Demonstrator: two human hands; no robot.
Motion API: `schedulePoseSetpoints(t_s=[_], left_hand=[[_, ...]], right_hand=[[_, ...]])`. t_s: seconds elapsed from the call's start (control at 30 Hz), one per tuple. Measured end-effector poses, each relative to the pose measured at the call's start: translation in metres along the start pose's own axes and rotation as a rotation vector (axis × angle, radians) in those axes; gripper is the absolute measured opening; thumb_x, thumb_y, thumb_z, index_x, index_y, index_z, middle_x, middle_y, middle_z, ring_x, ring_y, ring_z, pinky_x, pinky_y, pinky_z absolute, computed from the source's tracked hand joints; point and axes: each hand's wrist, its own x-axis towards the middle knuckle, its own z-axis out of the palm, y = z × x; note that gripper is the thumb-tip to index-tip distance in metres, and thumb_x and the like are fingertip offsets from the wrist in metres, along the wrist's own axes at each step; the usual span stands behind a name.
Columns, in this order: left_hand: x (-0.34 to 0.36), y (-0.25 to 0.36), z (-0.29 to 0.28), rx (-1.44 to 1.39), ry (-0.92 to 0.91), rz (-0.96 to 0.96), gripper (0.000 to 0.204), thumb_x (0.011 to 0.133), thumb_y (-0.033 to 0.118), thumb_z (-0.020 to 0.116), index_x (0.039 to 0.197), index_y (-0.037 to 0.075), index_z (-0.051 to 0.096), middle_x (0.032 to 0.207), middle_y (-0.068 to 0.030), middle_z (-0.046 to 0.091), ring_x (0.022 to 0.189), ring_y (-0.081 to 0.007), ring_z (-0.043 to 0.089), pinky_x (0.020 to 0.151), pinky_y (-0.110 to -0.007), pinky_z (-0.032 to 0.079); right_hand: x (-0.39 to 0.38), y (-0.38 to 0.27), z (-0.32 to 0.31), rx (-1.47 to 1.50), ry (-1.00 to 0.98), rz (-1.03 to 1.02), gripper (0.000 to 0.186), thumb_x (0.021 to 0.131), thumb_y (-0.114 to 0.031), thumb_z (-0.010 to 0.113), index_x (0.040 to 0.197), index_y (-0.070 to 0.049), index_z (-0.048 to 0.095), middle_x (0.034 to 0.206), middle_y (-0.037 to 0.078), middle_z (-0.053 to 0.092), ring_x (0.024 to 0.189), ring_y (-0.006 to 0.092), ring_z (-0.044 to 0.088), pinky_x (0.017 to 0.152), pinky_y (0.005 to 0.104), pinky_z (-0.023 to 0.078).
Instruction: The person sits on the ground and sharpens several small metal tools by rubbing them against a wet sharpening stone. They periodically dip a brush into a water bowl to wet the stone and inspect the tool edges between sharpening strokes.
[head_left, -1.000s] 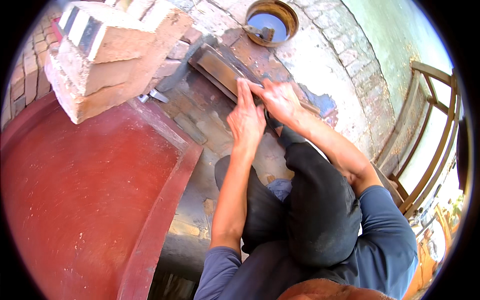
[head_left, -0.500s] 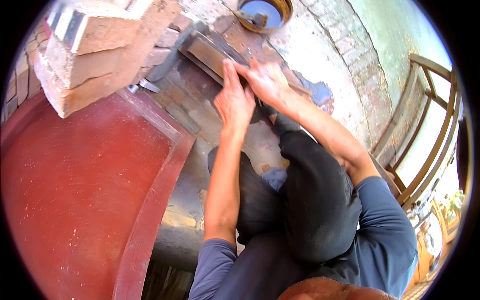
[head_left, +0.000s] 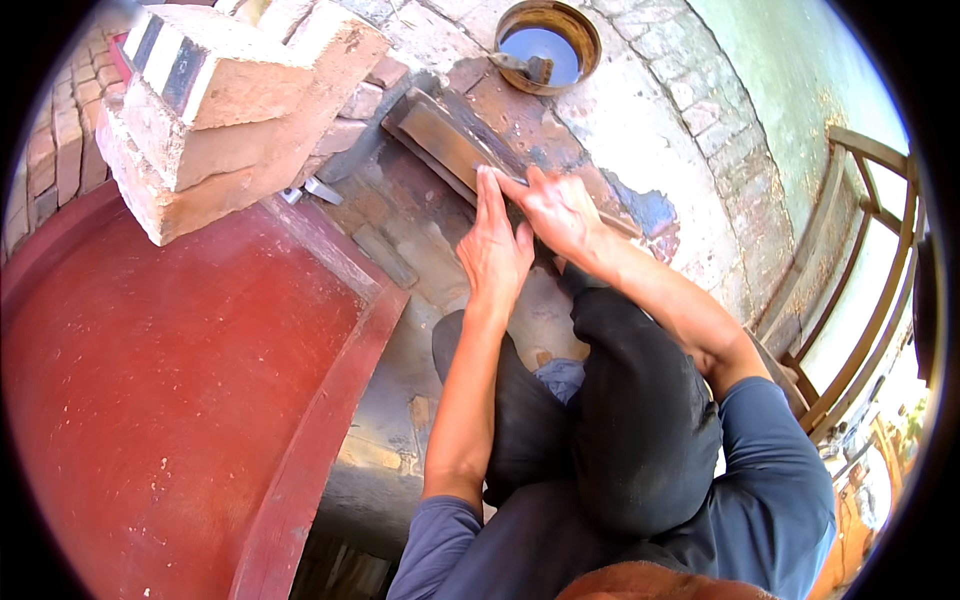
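A long brown block with a flat, wet-looking top, like a whetstone (head_left: 436, 135), lies slanting on the floor ahead of me. My left hand (head_left: 495, 245) reaches its near side, with straight fingers pressed together and fingertips down at the block's top. Beside it my right hand (head_left: 562, 212) is bent over the block, its fingers curled and touching the left fingertips. Whatever is pinched beneath the hands is hidden by them. A dark foot sits just below the block, mostly covered by my right arm.
Beyond the block stands a round bowl (head_left: 588, 45) of greyish liquid, a brush (head_left: 538, 69) resting across its rim. At left are stacked bricks (head_left: 240, 130) and a large red wooden panel (head_left: 190, 370). A wooden frame chair (head_left: 850, 290) stands at right by the pale green wall.
The whole view has shifted, so everything sits slightly lower and further right. Both hands have slid a little along the block, away from its far left end.
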Motion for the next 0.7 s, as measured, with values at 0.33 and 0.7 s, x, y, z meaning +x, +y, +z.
schedulePoseSetpoints(t_s=[0.33,0.7], left_hand=[[-0.005,0.005,-0.001,0.019,0.067,0.057,0.097,0.09,0.023,0.077,0.17,0.005,0.024,0.164,-0.0206,0.049,0.122,-0.0457,0.068,0.095,-0.052,0.059],[0.003,-0.001,0.001,-0.028,0.009,0.0,0.102,0.088,0.02,0.079,0.171,0.007,0.021,0.17,-0.0189,0.042,0.123,-0.0449,0.068,0.096,-0.051,0.059]], right_hand=[[-0.007,0.002,0.006,-0.001,0.019,-0.009,0.044,0.096,-0.016,0.063,0.139,-0.013,0.069,0.088,0.024,0.069,0.072,0.037,0.074,0.059,0.0465,0.059],[0.001,0.004,0.006,0.028,0.064,-0.024,0.05,0.094,-0.016,0.066,0.143,-0.015,0.067,0.087,0.022,0.069,0.07,0.0388,0.073,0.056,0.0483,0.058]])
